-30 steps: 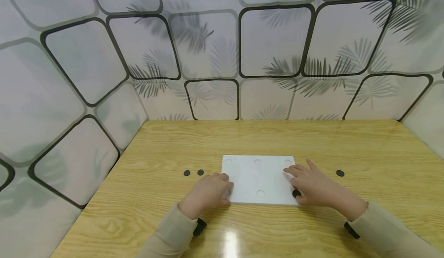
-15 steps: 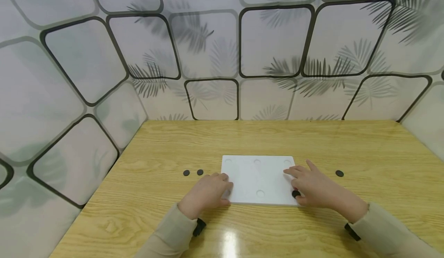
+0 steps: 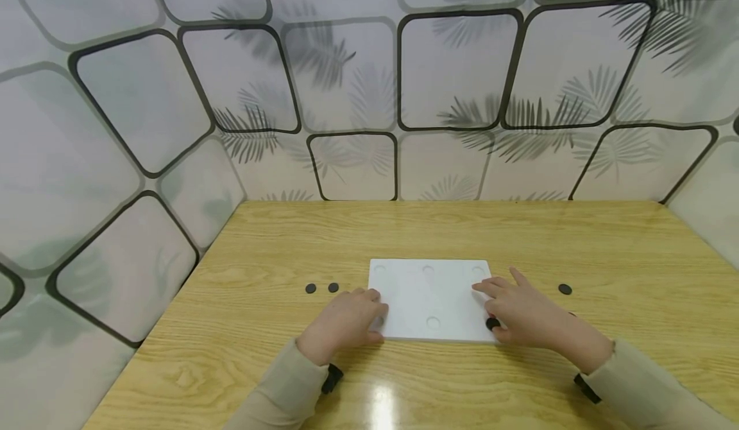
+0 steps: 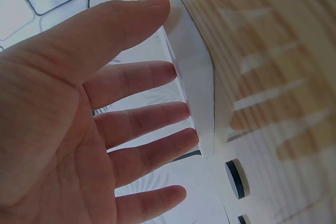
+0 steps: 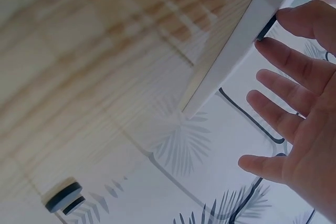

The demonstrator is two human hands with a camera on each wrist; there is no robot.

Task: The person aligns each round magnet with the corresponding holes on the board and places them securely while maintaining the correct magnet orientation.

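Observation:
A white board point(image 3: 430, 298) with shallow round recesses lies on the table. My left hand point(image 3: 349, 321) rests at its left edge, and in the left wrist view the fingers point(image 4: 157, 113) are nearly straight with their tips right at the board's side. At the near right corner my right hand point(image 3: 525, 311) pinches a black disc point(image 3: 492, 323) between thumb and index finger. In the right wrist view this disc point(image 5: 266, 28) sits right at the board's top surface, while the other fingers spread over the board. The recess below it is hidden.
Two black discs point(image 3: 322, 287) lie left of the board on the wooden table point(image 3: 439, 224). Another black disc point(image 3: 565, 289) lies to the right, and a dark sliver point(image 3: 572, 314) shows behind the right wrist. A patterned wall point(image 3: 358, 83) rises behind the table.
Both hands and the pinched disc stay almost still. A small dark sliver has come into sight just behind the right wrist.

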